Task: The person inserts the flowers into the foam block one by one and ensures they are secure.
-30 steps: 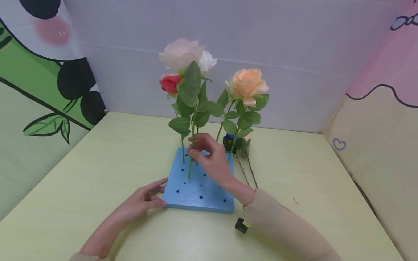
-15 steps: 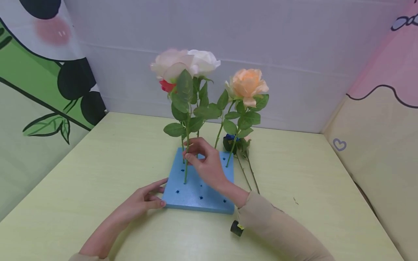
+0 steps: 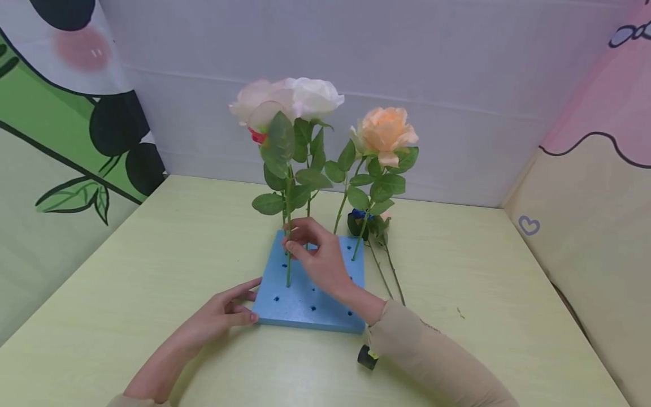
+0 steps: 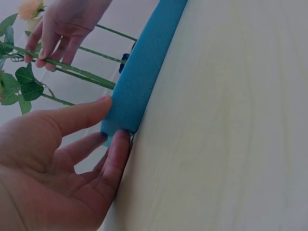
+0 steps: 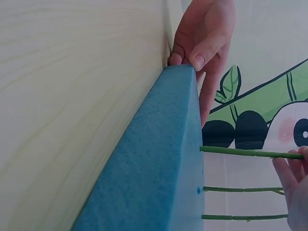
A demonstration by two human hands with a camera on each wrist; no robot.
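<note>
My right hand [image 3: 325, 257] pinches the green stem of a pale pink rose [image 3: 254, 102] between thumb and fingers. The stem stands nearly upright, its lower end at a hole in the blue foam board [image 3: 295, 314]. In the right wrist view that stem [image 5: 231, 151] meets the board's top face. My left hand [image 3: 224, 311] holds the board's near left corner, thumb [image 4: 91, 115] at the upper edge and fingers along the side. A white rose [image 3: 317, 97], a red rose [image 3: 257, 137] partly hidden behind the pink one, and a peach rose [image 3: 387, 133] also stand in the board.
Behind the board's right side, a blue rose [image 3: 361, 214] and another flower lie on the pale table [image 3: 458, 260], stems toward me. A small black cylinder [image 3: 367, 357] shows beside the right sleeve [image 3: 432, 356]. A white cloth wall [image 3: 458, 113] closes the back.
My right hand has moved left and slightly down with the pale pink rose, whose stem end is now at a board hole. Its bloom now covers more of the red rose. The left hand stays put.
</note>
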